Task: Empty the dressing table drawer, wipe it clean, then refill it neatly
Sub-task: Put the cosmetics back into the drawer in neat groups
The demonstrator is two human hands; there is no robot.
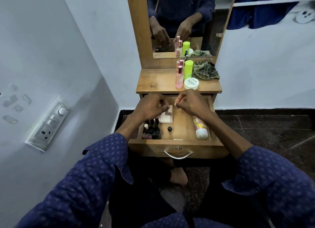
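The wooden drawer (177,146) of the dressing table stands pulled out. Both hands hover over its back part. My left hand (150,106) and my right hand (189,101) each pinch an end of a small pale object between them; what it is I cannot tell. Below them lies a white and pink box (166,119). Several dark nail polish bottles (151,128) crowd the drawer's left side. A small dark-capped bottle (169,130) stands in the middle. A white and pink tube (200,128) lies along the right side.
On the table top (153,82) stand pink perfume bottles (179,76), a neon green bottle (188,69), a white round jar (191,83) and a crumpled green striped cloth (205,70). A mirror (180,19) rises behind. A switchboard (49,123) sits on the left wall.
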